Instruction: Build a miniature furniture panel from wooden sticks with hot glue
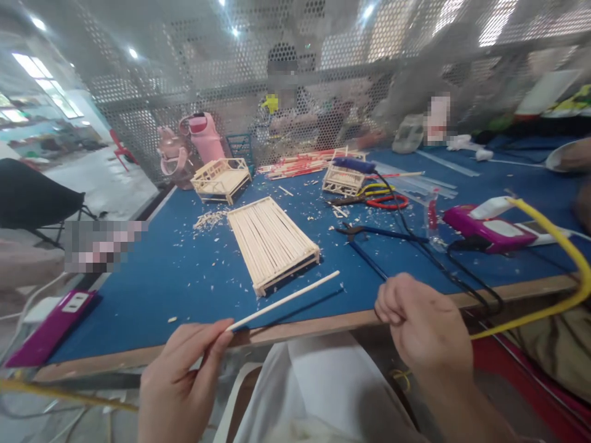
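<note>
My left hand (187, 369) pinches one end of a thin pale wooden stick (286, 300) between thumb and fingers. The stick slants up to the right above the table's front edge. My right hand (422, 323) is closed, its fingers curled in; whatever they hold, if anything, is hidden. Beside it lie blue-handled cutting pliers (353, 231), opened, one handle reaching to the knuckles; I cannot tell whether they touch. A slatted platform of pale sticks on a low frame (272, 240) rests just beyond the stick.
Behind stand a miniature stick bed (221, 178) and a small stick frame (342, 179). Red-handled pliers (388, 201), a blue-handled corded tool (354, 164), clear glue sticks (415, 181) and a purple power strip (489, 229) occupy the right. Wood scraps (212, 219) litter the blue tabletop (152, 289).
</note>
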{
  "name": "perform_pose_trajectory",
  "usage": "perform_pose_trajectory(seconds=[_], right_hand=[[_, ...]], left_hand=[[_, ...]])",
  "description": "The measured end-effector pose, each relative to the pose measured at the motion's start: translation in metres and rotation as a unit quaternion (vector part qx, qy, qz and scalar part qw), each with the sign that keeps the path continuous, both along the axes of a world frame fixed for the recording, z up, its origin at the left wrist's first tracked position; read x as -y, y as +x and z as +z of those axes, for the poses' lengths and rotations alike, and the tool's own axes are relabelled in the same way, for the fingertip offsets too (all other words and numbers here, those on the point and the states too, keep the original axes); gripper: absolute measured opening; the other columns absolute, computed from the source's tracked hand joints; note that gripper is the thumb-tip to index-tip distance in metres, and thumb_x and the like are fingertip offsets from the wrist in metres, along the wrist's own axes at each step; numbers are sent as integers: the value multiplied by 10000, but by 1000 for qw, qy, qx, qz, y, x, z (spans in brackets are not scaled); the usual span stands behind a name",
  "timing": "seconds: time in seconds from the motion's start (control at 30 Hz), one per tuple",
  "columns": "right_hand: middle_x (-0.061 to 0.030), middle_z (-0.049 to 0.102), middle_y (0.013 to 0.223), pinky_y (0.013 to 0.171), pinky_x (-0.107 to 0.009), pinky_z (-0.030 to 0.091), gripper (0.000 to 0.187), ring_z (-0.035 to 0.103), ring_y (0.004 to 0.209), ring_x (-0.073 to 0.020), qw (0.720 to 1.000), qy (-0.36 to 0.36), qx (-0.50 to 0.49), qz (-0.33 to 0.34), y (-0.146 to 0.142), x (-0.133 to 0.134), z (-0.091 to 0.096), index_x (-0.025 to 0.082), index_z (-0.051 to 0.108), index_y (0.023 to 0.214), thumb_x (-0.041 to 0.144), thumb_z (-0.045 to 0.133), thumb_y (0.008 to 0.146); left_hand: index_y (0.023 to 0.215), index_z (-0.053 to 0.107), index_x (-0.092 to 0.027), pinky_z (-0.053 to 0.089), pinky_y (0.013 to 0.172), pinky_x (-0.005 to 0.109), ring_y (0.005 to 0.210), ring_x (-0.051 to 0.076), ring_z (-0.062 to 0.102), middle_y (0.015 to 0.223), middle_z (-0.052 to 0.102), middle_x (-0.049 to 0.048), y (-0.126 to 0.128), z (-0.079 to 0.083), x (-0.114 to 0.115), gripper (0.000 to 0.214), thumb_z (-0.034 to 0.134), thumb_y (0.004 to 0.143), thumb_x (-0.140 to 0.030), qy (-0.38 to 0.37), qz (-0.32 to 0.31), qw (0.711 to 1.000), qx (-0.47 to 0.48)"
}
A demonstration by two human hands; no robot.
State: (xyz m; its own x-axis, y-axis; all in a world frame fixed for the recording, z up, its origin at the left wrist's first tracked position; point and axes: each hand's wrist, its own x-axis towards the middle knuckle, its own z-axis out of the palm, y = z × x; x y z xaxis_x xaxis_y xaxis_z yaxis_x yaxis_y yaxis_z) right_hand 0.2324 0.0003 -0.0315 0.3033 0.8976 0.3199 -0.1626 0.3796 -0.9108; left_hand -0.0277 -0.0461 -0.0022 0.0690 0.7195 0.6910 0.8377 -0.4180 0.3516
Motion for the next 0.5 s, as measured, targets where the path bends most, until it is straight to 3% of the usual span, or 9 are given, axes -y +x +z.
perform_pose_trajectory(seconds=[0.1, 0.23, 0.37, 0.5], right_hand=[[50, 327, 530, 462, -256, 298, 457, 332, 498, -104, 991, 7, 134, 8, 0, 2, -5, 220, 363, 549, 434, 506, 926], [65, 342, 547, 449, -243, 291, 371, 320, 475, -101, 970, 0, 239, 40, 1, -4, 4, 230, 406, 669, 449, 395, 968], [66, 382, 562, 441, -235, 307, 327, 341, 464, -101, 957, -35, 281, 69, -2, -19, 17, 237, 404, 722, 452, 358, 964], [40, 466, 624, 441, -231, 322, 288, 378, 482, -99, 958, -69, 264, 83, -5, -28, 16, 231, 419, 753, 442, 369, 942]], left_hand=[[818, 724, -235, 518, 621, 176, 623, 105, 653, 715, 721, -16, -1, -3, -3, 166, 594, 868, -325, 7, 19, 1000, -3], [846, 735, -224, 537, 647, 228, 664, 141, 670, 766, 727, 14, -6, -7, -6, 193, 591, 868, -350, 1, 66, 998, -12], [865, 737, -216, 536, 646, 215, 681, 140, 676, 788, 730, 21, -13, -12, -10, 213, 579, 879, -358, -1, 88, 996, -18], [877, 737, -215, 534, 666, 198, 692, 133, 675, 794, 728, 15, -16, -15, -15, 221, 581, 878, -372, -3, 89, 996, -26]])
